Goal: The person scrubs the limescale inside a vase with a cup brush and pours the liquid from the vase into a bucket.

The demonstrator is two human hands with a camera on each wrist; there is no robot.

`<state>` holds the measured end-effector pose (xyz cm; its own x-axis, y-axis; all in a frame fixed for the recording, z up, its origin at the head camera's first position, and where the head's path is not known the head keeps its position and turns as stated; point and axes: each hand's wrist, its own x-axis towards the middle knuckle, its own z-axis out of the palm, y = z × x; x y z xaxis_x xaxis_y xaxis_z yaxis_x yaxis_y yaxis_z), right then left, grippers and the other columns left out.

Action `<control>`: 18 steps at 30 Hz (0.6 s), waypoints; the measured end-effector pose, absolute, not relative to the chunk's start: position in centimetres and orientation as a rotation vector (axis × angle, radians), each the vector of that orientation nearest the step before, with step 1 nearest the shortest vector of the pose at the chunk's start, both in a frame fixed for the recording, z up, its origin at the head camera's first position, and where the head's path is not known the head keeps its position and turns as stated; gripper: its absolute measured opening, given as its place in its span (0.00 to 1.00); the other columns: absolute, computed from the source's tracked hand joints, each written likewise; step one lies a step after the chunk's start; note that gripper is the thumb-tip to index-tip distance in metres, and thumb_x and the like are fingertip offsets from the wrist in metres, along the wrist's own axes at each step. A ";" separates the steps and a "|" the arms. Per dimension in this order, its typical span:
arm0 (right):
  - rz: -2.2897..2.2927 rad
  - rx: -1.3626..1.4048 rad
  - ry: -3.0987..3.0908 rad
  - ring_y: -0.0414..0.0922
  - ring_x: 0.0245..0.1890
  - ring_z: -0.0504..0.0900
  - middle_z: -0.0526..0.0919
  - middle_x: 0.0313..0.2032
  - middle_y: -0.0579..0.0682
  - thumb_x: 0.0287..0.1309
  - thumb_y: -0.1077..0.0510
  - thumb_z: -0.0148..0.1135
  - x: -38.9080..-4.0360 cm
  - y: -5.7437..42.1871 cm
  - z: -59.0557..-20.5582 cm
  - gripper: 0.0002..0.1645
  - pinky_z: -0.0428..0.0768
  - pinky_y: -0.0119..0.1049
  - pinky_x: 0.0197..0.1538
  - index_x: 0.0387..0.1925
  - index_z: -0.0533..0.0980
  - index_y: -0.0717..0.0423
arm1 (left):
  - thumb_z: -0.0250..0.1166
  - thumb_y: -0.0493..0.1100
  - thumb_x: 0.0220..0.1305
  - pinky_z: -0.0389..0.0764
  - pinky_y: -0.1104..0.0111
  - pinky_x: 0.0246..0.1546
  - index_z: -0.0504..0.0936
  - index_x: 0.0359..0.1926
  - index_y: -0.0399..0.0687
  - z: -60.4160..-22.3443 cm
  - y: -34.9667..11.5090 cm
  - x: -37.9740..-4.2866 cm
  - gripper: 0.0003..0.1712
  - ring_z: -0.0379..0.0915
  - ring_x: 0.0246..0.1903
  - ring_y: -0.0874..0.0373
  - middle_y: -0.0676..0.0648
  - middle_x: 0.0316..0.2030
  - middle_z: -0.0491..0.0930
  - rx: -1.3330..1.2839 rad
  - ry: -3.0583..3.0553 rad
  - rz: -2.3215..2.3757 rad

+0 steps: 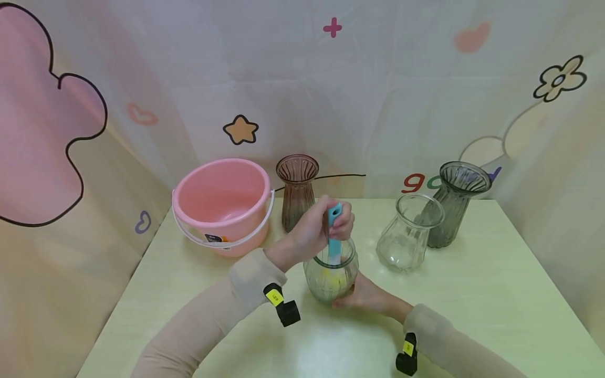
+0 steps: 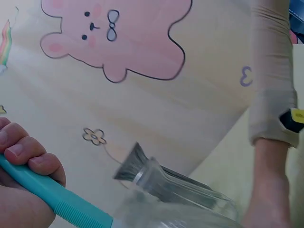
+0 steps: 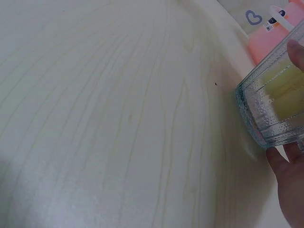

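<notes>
My left hand grips the turquoise handle of a bottle brush, held upright in the mouth of a clear, ribbed glass vase. Through the glass the brush's yellow head shows, blurred. Low on the vase's right side, my right hand holds it with thumb and fingers around the base. The right wrist view shows that vase tilted in frame, the yellow head inside and fingertips on the glass. In the left wrist view the fingers wrap the ridged turquoise handle.
A pink bucket with a white handle stands at the left. Behind my left hand is a reddish-brown glass vase. To the right stand a clear glass vase and a grey glass vase. A printed curtain hangs behind the table.
</notes>
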<state>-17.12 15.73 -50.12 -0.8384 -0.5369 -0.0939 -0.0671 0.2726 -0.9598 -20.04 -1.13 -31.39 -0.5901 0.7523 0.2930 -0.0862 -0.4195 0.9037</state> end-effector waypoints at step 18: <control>-1.636 -0.584 2.129 0.53 0.64 0.61 0.63 0.63 0.52 0.39 0.62 0.72 -17.2 15.5 -50.4 0.55 0.53 0.55 0.65 0.66 0.50 0.47 | 0.29 0.45 0.62 0.49 0.69 0.20 0.56 0.14 0.48 -26.8 -1.4 -20.0 0.22 0.45 0.13 0.61 0.54 0.11 0.53 1.039 1.211 2.086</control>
